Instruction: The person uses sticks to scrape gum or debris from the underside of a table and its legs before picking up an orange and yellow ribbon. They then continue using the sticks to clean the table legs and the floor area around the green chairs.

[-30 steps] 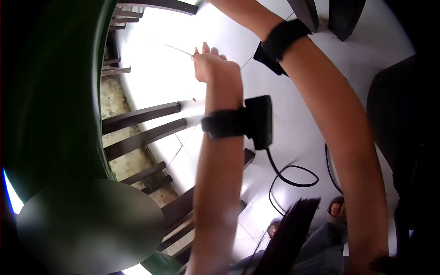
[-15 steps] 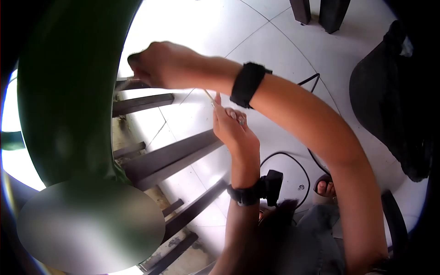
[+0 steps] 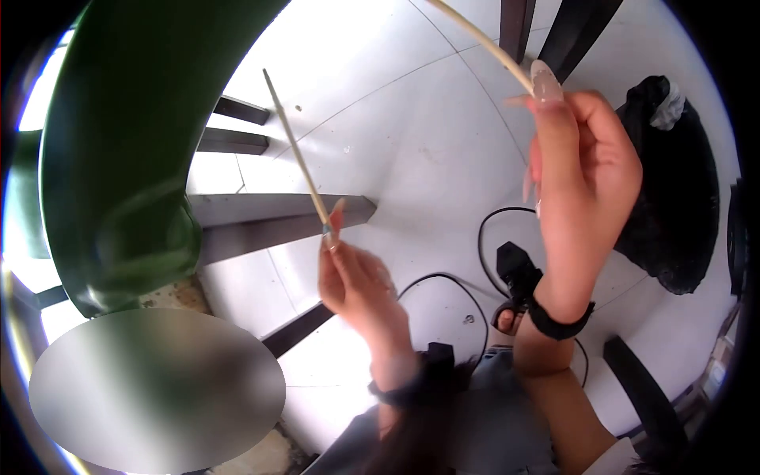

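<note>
Near the middle, my left hand (image 3: pixel 356 281) pinches the lower end of a thin pale stick (image 3: pixel 295 146), which points up and to the left and has a darker tip. At the upper right, my right hand (image 3: pixel 582 158) is closed on a second pale strip (image 3: pixel 483 38), held between thumb and finger. This strip curves up and out of the top of the view. The two hands are apart, and both wrists wear black bands.
A large green curved surface (image 3: pixel 119 142) fills the left side. Dark furniture legs (image 3: pixel 269 218) stand beside it, with more at the top right. A black bag (image 3: pixel 673 190) lies at the right. Black cables (image 3: pixel 451 277) cross the tiled floor.
My right hand has swung from the upper left to the upper right, with the pale strip now visible in it. My left hand has moved down and left, and its stick shows in full.
</note>
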### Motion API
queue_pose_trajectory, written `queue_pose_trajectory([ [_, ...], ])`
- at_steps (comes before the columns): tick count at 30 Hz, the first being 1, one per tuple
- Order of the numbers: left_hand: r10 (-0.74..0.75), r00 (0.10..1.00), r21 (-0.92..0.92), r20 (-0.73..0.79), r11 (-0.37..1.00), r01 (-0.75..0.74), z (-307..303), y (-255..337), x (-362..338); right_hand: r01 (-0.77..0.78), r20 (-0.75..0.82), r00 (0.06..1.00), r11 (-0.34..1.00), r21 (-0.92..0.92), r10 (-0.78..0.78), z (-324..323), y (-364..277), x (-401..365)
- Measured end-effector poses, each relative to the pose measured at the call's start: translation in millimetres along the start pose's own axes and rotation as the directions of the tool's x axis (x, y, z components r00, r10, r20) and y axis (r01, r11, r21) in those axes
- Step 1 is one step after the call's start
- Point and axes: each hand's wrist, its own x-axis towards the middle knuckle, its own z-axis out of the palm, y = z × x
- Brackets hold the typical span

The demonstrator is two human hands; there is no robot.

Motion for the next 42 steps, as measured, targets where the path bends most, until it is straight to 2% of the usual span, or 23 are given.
queue_pose_trajectory([
  [1,0.026,1.000,-0.010,-0.002,1.000,-0.026,-3,5,-3,0.076,0.045,0.996,0.997,0.010,-0.076,2,-5,-5],
  [3,-0.034,0.995,-0.053,-0.089,0.998,0.029,-14,13,-13,0.200,0.181,0.962,0.979,0.034,-0.203,10,-27,-25],
  [5,-0.097,0.984,-0.043,-0.150,0.995,0.091,-20,14,-21,0.322,0.425,0.847,0.944,0.070,-0.320,18,-41,-39],
  [6,-0.114,0.979,-0.015,-0.167,0.993,0.113,-23,15,-25,0.477,0.422,0.790,0.878,0.034,-0.445,29,-44,-48],
  [7,-0.132,0.975,-0.033,-0.179,0.991,0.129,-24,12,-28,0.460,0.476,0.767,0.886,0.058,-0.429,37,-41,-60],
  [8,-0.147,0.971,-0.047,-0.189,0.989,0.141,-25,7,-30,0.462,0.453,0.772,0.883,0.083,-0.446,44,-37,-70],
  [12,-0.208,0.952,-0.095,-0.226,0.977,0.191,-36,-15,-34,0.516,0.510,0.752,0.854,-0.060,-0.418,30,-20,-75],
  [14,-0.207,0.969,0.063,-0.133,0.974,0.217,-38,-19,-35,0.469,0.561,0.766,0.869,-0.156,-0.313,16,-11,-72],
  [17,-0.187,0.977,0.124,-0.105,0.972,0.199,-36,-17,-34,0.442,0.545,0.806,0.846,-0.299,-0.229,5,9,-73],
  [20,-0.142,0.982,0.148,-0.127,0.976,0.160,-33,-11,-33,0.415,0.516,0.823,0.873,-0.257,-0.240,-2,2,-73],
  [25,-0.021,0.966,0.176,-0.259,0.982,0.068,-28,3,-32,0.486,0.440,0.802,0.870,-0.089,-0.403,-4,-27,-71],
  [26,0.007,0.971,0.199,-0.239,0.979,0.042,-29,6,-31,0.492,0.413,0.808,0.867,-0.082,-0.419,-5,-27,-70],
  [28,0.063,0.978,0.239,-0.199,0.971,-0.014,-32,10,-28,0.461,0.326,0.854,0.880,-0.114,-0.406,-6,-18,-69],
  [30,0.031,0.988,0.250,-0.150,0.968,0.007,-34,5,-26,0.327,0.313,0.917,0.916,-0.234,-0.248,-10,-13,-67],
  [33,-0.011,0.999,0.349,-0.030,0.937,0.021,-40,-14,-23,0.279,0.248,0.946,0.917,-0.286,-0.210,-13,7,-65],
  [37,-0.011,1.000,0.478,0.000,0.879,0.009,-31,-10,-29,0.276,0.248,0.947,0.909,-0.311,-0.203,-20,23,-63],
  [42,0.086,0.995,0.422,-0.051,0.905,-0.056,-26,-5,-26,0.222,0.202,0.967,0.893,-0.391,-0.152,-32,34,-57],
])
